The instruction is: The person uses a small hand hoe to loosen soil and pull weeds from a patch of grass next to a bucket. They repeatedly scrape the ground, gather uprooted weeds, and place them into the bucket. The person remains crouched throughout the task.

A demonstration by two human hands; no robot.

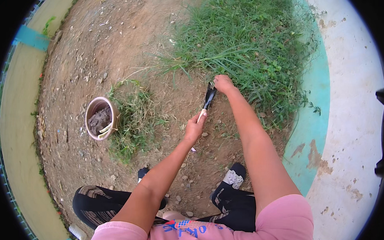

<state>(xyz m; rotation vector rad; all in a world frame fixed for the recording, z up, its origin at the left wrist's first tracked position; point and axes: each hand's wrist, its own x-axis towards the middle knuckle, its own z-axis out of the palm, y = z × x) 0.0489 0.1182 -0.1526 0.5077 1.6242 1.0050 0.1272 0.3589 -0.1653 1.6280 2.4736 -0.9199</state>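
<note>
My left hand (195,128) grips the pale handle of a hand trowel (208,97), whose black blade points away from me at the bare soil. At the tip of that blade, my right hand (224,84) has its fingers curled around small grass stems (212,84); the fingertips are partly hidden. Just beyond both hands begins a patch of green grass and weeds (245,49). To the left, loose grass (133,118) lies heaped on the ground against a plastic pot (115,112). Inside the pot are a dark clump of soil (100,119) and pale handle-like pieces (104,131).
On the right runs a concrete surface (348,103) with a turquoise band (318,80). A low yellowish wall or curb (22,120) borders the left side. Small stones (178,198) dot the soil near my feet, and a whitish plastic bottle (77,232) lies at lower left.
</note>
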